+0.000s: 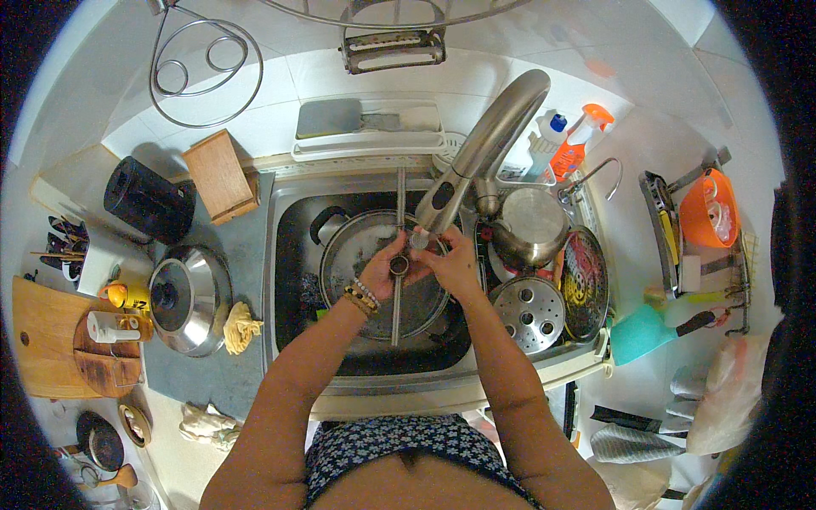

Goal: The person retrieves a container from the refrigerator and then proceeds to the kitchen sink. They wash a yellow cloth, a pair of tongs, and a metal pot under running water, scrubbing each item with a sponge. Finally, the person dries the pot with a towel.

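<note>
Both hands are together under the metal faucet head [437, 207], over the sink [376, 366]. My left hand [386, 271] is palm up with fingers curved, close to a small round metal ring [398, 264] at a thin metal bar [401, 191] that crosses the basin. My right hand [451, 258] has its fingers bent in beside the left one; whether it pinches something small is unclear. Below them a large round pan with a black handle [357, 233] lies in the basin. The faucet hides part of the fingers.
To the right stand an upturned metal pot [532, 223], a perforated steamer plate [529, 319] and a patterned colander [585, 284]. At left are a domed metal lid [191, 306], a yellow cloth [241, 328] and a wooden block [220, 175]. Spray bottles [569, 150] stand behind the faucet.
</note>
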The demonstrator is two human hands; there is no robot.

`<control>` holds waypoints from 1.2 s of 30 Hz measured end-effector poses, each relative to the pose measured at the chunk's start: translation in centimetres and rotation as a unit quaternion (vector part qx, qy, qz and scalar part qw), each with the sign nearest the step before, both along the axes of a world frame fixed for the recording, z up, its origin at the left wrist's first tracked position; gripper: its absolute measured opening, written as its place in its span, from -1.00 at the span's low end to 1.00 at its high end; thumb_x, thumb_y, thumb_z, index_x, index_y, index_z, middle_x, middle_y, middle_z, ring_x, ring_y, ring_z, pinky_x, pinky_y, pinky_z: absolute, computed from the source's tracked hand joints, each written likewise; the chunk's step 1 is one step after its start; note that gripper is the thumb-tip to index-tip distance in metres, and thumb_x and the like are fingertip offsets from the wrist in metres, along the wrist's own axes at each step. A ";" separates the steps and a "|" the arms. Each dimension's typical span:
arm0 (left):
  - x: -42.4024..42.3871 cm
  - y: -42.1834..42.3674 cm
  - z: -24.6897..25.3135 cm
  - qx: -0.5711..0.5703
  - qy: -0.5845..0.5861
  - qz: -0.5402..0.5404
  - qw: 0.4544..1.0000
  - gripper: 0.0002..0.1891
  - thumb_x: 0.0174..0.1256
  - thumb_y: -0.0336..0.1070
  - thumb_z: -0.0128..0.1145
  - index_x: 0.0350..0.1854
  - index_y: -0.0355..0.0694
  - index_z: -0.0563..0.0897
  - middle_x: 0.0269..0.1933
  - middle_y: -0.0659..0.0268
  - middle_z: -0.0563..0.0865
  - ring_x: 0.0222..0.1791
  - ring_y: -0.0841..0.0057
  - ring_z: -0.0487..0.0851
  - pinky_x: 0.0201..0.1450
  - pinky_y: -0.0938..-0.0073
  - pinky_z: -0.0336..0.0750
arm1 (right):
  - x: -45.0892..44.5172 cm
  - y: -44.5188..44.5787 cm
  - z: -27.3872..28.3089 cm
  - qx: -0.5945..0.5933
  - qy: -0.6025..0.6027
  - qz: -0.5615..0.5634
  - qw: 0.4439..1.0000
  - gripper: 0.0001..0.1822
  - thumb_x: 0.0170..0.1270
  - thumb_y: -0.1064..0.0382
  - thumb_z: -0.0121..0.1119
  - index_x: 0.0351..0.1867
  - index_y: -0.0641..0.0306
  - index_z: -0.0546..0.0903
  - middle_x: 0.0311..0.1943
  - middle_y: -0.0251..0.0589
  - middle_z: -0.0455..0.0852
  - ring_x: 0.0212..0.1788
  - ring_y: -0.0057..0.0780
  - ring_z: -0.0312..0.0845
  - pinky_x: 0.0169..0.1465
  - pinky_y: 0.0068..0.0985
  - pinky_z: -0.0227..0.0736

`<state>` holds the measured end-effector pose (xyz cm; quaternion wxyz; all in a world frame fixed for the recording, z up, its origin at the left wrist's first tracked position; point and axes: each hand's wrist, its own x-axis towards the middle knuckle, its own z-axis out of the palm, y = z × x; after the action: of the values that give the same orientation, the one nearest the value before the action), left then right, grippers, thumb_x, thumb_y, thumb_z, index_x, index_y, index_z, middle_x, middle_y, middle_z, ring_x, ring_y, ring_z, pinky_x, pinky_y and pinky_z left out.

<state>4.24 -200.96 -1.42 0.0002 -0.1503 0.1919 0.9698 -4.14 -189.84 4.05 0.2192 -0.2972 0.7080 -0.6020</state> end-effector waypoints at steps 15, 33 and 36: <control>0.7 -1.0 -3.0 0.065 0.009 0.016 0.998 -0.69 0.27 -0.09 -0.02 -0.16 -0.25 0.49 -0.17 0.16 0.61 -0.22 0.38 0.62 -0.23 0.41 0.61 | -2.8 0.0 -3.7 -0.107 -0.323 0.040 0.940 -0.82 0.09 0.35 0.11 -0.27 0.36 0.53 -0.33 -0.23 0.61 -0.30 -0.47 0.52 -0.20 -0.55 0.43; 11.1 -2.9 -3.4 0.153 0.003 0.170 0.974 -0.74 0.28 -0.10 -0.03 -0.15 -0.17 0.50 -0.13 0.19 0.59 -0.10 0.35 0.58 -0.04 0.24 0.54 | 4.7 -4.1 0.8 -0.086 -0.648 0.196 0.731 -0.53 0.24 -0.10 -0.04 -0.09 0.30 0.50 -0.35 -0.17 0.63 -0.25 -0.37 0.54 -0.08 -0.42 0.38; 11.6 -3.0 -4.2 0.192 0.032 0.169 0.966 -0.73 0.27 -0.09 -0.02 -0.15 -0.16 0.51 -0.17 0.19 0.60 -0.16 0.38 0.59 -0.09 0.27 0.57 | 5.5 -4.9 1.8 -0.101 -0.652 0.238 0.713 -0.52 0.25 -0.11 -0.07 -0.09 0.29 0.50 -0.37 -0.18 0.64 -0.28 -0.37 0.55 -0.10 -0.43 0.39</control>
<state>15.84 -203.93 -5.61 -0.1412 -0.1467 -0.0262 0.9787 1.35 -194.78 5.90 0.7312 -0.0103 0.2306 -0.6419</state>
